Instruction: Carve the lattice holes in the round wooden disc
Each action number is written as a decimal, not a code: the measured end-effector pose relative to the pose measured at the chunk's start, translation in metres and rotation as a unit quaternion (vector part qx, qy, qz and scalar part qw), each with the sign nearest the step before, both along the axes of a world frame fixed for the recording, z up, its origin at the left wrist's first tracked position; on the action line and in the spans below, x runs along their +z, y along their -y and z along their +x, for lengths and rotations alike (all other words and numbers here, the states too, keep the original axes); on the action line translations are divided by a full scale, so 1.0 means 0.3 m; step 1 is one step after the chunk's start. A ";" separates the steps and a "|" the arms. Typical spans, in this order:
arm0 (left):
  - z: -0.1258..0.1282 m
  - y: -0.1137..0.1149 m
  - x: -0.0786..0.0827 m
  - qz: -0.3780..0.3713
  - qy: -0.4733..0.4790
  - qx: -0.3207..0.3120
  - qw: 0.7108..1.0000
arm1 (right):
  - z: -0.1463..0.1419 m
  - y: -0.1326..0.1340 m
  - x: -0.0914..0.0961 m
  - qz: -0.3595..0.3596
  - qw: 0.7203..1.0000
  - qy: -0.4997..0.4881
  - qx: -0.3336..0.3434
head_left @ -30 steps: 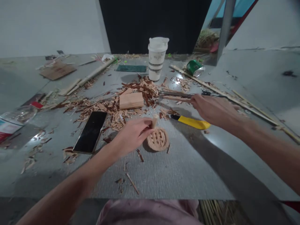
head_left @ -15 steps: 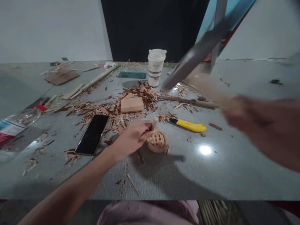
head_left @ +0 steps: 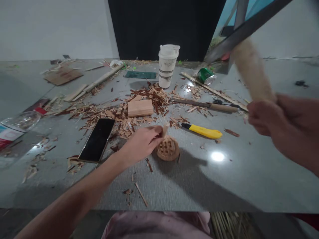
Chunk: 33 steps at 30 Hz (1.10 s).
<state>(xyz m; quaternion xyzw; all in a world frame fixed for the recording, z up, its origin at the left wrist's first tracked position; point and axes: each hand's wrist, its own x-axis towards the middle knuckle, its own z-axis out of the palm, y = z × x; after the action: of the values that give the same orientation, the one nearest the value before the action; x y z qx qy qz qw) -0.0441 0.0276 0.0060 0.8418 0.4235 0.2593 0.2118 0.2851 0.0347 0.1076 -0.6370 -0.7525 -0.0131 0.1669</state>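
With fingers pinched, my left hand (head_left: 141, 144) holds a small pale wooden peg (head_left: 164, 129) upright at the far edge of a round latticed wooden piece (head_left: 167, 149). This piece lies on the grey table, with rows of small square holes in its top. Raised at the right, my right hand (head_left: 274, 116) is closed around the thick wooden handle of a tool with a long dark metal head (head_left: 249, 28). The head is slanted, well above the table and apart from the peg; its exact kind is unclear.
Nearby lie a yellow utility knife (head_left: 205, 131), a long wooden-handled tool (head_left: 206, 104), a wood block (head_left: 140, 108) among shavings, and a phone (head_left: 97, 139). Behind stand a white cup (head_left: 168, 66) and a green can (head_left: 206, 76) on its side. A plastic bottle (head_left: 21, 126) lies left.
My right hand has lifted the metal-headed tool up and to the right, uncovering the green can. My left hand stays at the round piece with the peg. The view has tilted slightly.
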 end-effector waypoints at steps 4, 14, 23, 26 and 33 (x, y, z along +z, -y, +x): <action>-0.004 -0.005 -0.013 -0.006 0.019 -0.012 1.000 | 0.012 -0.096 -0.088 -0.029 0.992 0.114 0.039; -0.024 0.011 0.028 -0.056 -0.144 0.096 0.983 | -0.030 -0.226 -0.223 0.021 0.985 0.158 0.073; -0.009 0.026 -0.038 -0.034 -0.242 0.074 0.967 | -0.372 -0.018 -0.036 0.148 0.809 0.283 0.494; -0.011 0.020 -0.041 -0.056 -0.206 0.085 0.973 | -0.416 -0.071 -0.040 0.095 0.810 0.348 0.463; -0.005 0.015 0.009 -0.129 0.156 0.186 0.961 | -0.339 -0.089 -0.045 0.085 0.906 0.290 0.297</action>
<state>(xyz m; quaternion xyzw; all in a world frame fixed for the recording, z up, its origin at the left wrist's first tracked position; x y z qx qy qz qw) -0.0456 0.0232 0.0088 0.6625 0.5643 0.3658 0.3299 0.1834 0.0615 0.0941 -0.3357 -0.9181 -0.2105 -0.0092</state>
